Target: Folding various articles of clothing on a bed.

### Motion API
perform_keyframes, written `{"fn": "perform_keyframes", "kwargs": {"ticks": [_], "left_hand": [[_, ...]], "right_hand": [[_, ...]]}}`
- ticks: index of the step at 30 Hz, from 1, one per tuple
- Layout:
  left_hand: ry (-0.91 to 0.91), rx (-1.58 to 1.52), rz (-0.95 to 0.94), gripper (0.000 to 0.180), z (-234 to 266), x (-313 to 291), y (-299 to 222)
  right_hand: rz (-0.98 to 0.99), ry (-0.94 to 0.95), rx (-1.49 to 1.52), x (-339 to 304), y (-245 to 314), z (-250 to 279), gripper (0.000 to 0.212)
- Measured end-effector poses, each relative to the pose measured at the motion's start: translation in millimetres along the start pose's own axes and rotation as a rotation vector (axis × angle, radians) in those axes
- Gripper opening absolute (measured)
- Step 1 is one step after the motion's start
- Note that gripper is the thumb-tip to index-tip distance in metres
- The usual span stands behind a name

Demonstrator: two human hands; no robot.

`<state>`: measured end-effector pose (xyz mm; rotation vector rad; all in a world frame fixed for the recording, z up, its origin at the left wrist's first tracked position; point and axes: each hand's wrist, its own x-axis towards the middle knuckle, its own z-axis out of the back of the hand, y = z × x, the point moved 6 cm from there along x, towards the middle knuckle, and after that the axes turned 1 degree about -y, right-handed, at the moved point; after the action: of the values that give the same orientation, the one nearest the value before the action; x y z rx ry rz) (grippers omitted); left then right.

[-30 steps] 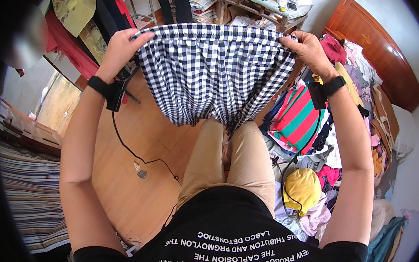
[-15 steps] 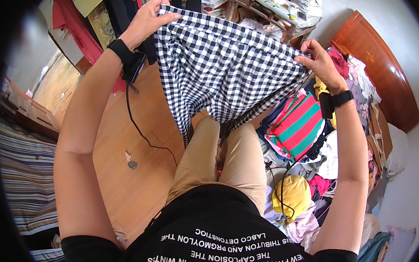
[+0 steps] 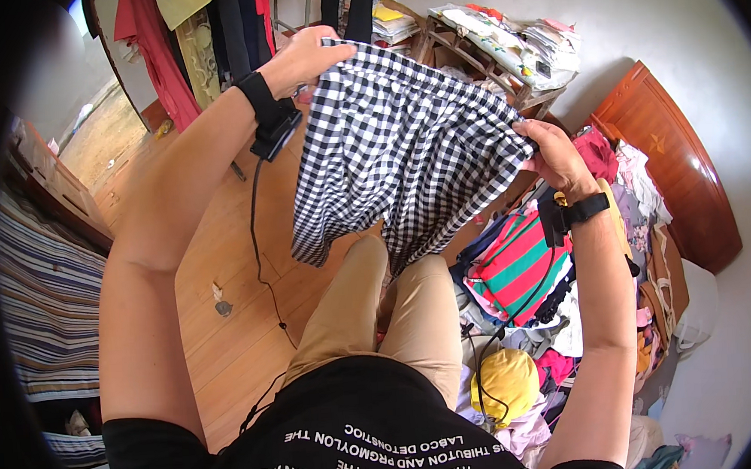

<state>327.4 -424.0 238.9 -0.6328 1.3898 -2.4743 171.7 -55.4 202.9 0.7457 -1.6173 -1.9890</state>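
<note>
Black-and-white checked shorts [image 3: 400, 138] hang spread in front of me above my knees, their gathered waistband at the top. My left hand [image 3: 305, 62] pinches the left end of the waistband between thumb and fingers. At its right end, my right hand [image 3: 555, 155] grips the band, thumb on top and the other fingers partly behind the cloth. The two legs droop below in loose folds, their lower ends close to my trousers. Each wrist wears a black strap with a small device and a cable.
Piled clothes lie to my right, among them a red-and-green striped garment [image 3: 519, 264] and a yellow cap-like item [image 3: 505, 386]. Behind them stands a wooden headboard [image 3: 672, 165]. A rack with papers [image 3: 501, 42] is ahead, hanging clothes [image 3: 209, 38] ahead left, striped cloth [image 3: 54, 314] at left.
Both hands have come slightly closer together, so the waistband sags and bunches more. My left hand has shifted right and down; the right hand has lowered. The shorts' legs now show apart.
</note>
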Motion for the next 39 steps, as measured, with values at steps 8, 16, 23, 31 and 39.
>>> {"fn": "perform_keyframes", "kwargs": {"ticks": [8, 16, 23, 31, 39], "left_hand": [[0.394, -0.581, 0.026, 0.031, -78.4, -32.9, -100.4], [0.41, -0.698, -0.063, 0.063, -100.9, -44.6, -143.6], [-0.061, -0.454, -0.121, 0.058, -58.3, -31.8, -38.3], [0.351, -0.372, 0.621, 0.095, -162.9, -93.2, 165.5], [0.578, -1.224, 0.778, 0.089, -195.2, -131.8, 108.4]], "right_hand": [[0.145, 0.047, 0.204, 1.3, 66.6, -74.6, 0.021], [0.461, 0.074, 0.111, -8.5, 100.0, -103.9, 0.037], [0.376, -0.019, 0.319, 5.9, 93.3, -65.1, 0.026], [0.485, 0.171, 0.284, -7.6, 143.6, -73.1, 0.025], [0.518, -0.07, 0.148, 14.9, 158.8, -47.2, 0.038]]}}
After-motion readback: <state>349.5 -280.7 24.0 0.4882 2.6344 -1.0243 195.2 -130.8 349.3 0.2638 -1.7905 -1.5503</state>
